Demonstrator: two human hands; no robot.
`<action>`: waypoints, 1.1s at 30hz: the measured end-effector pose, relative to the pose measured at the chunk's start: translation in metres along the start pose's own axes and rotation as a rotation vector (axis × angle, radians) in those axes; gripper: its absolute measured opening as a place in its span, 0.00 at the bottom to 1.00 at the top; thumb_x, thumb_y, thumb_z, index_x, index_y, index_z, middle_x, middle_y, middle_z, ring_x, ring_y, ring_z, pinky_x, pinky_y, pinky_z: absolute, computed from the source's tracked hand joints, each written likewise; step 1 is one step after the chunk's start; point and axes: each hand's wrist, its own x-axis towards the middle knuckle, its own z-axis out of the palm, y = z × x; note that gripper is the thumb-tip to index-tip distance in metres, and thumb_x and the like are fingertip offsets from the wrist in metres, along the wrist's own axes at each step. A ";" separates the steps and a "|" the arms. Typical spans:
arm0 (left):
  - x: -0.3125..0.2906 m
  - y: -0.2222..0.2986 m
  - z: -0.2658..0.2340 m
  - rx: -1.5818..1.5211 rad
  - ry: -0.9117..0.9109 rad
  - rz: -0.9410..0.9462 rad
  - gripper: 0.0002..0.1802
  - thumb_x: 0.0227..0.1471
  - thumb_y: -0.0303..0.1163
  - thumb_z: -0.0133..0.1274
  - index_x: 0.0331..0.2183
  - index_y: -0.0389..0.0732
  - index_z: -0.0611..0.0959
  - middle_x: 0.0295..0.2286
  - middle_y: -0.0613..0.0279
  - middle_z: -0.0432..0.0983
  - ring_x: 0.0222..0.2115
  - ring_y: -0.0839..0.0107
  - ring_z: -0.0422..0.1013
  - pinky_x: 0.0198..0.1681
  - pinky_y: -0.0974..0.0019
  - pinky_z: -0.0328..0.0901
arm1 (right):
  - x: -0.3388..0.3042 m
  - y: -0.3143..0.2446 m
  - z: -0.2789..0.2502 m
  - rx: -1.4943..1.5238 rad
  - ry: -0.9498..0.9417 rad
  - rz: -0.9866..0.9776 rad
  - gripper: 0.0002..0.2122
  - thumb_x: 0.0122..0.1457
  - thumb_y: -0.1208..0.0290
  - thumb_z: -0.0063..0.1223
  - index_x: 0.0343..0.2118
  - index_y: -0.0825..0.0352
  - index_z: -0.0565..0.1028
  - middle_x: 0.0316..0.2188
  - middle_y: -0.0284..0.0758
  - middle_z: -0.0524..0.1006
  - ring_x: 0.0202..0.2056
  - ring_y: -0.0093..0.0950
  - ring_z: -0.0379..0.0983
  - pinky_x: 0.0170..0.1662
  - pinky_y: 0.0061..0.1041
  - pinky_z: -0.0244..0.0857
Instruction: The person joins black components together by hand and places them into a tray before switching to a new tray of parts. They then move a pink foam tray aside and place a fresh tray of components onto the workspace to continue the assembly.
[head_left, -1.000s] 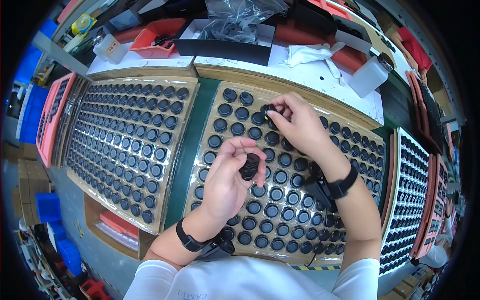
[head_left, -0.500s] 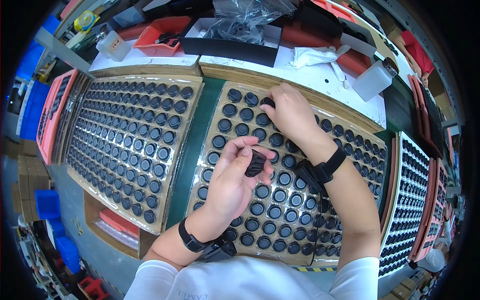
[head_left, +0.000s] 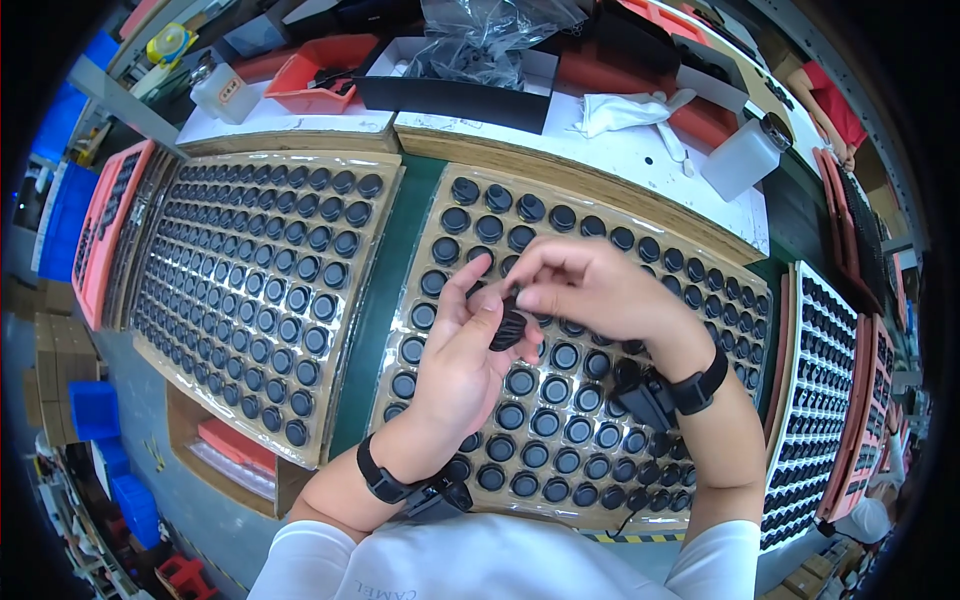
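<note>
A black ribbed round cap [head_left: 508,330] sits in the curled fingers of my left hand [head_left: 465,350], over the middle of a tray. My right hand [head_left: 600,285] meets it from the right, its thumb and forefinger pinched on the cap's upper end. The fingers partly hide that spot. Below both hands lies a clear plastic tray [head_left: 425,190] on brown board, filled with rows of black round caps [head_left: 530,207]. My forearms and hands cover part of its middle rows.
Another filled tray [head_left: 385,215] lies to the left, across a green strip. Beyond stand a red bin [head_left: 300,95], a black box [head_left: 450,100] with plastic bags, a white glove [head_left: 620,112] and two bottles [head_left: 745,160]. More trays [head_left: 820,400] stand at right. A person's arm [head_left: 825,115] shows far right.
My right hand has come back from a cap in the tray's far row to the cap in my left hand. A cap shows in that far-row spot. My left hand has stayed nearly still.
</note>
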 end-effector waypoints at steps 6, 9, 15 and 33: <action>0.001 0.004 0.005 0.022 0.027 0.011 0.19 0.57 0.29 0.38 0.51 0.37 0.66 0.44 0.48 0.68 0.32 0.64 0.69 0.33 0.64 0.65 | 0.014 0.022 -0.034 -0.651 0.439 -0.003 0.07 0.53 0.73 0.56 0.34 0.69 0.75 0.25 0.29 0.72 0.28 0.16 0.69 0.31 0.17 0.63; 0.002 0.006 0.006 0.072 0.034 -0.013 0.18 0.56 0.28 0.38 0.48 0.36 0.68 0.42 0.49 0.69 0.32 0.65 0.69 0.33 0.64 0.65 | 0.020 0.034 -0.039 -1.291 0.612 -0.285 0.08 0.52 0.72 0.57 0.33 0.70 0.74 0.24 0.29 0.72 0.26 0.16 0.68 0.29 0.17 0.62; 0.002 0.007 -0.005 0.148 -0.045 0.035 0.14 0.54 0.27 0.43 0.43 0.36 0.72 0.40 0.53 0.71 0.30 0.71 0.68 0.32 0.69 0.63 | 0.004 0.010 -0.024 -0.828 0.516 -0.039 0.06 0.53 0.74 0.56 0.32 0.70 0.73 0.27 0.28 0.73 0.30 0.15 0.68 0.33 0.18 0.63; -0.002 0.007 0.012 0.990 -0.277 0.685 0.24 0.42 0.19 0.58 0.45 0.35 0.74 0.40 0.57 0.72 0.33 0.76 0.69 0.37 0.74 0.65 | -0.063 0.011 0.022 0.576 0.204 -0.130 0.10 0.59 0.71 0.48 0.41 0.71 0.69 0.35 0.34 0.73 0.35 0.19 0.69 0.42 0.20 0.63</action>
